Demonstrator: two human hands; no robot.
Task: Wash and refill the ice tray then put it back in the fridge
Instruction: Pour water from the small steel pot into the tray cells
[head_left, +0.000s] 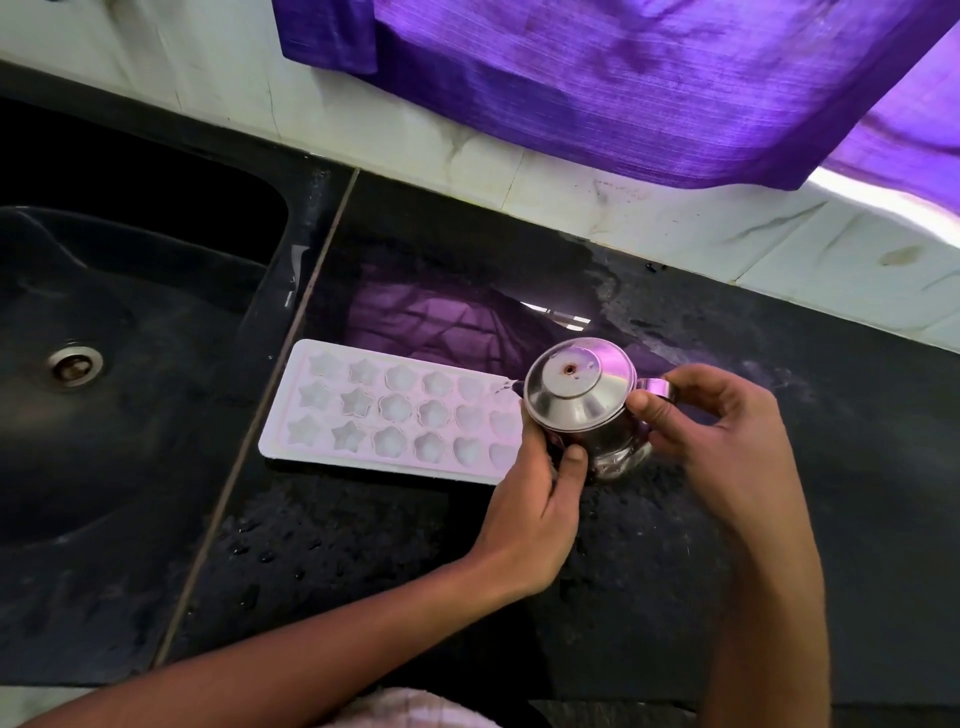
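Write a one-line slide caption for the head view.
Both hands, left and right, hold a steel jug at the ice tray.

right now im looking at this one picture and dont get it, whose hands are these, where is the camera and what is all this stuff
There is no machine here: a person wears a wide-angle camera on the head, looking down at their own two bare hands. A white ice tray with star, flower and heart moulds lies flat on a wet black counter, right of a dark sink. The left hand grips the body of a small lidded steel jug, and the right hand pinches its handle. The jug is held at the tray's right end. A purple curtain hangs behind.
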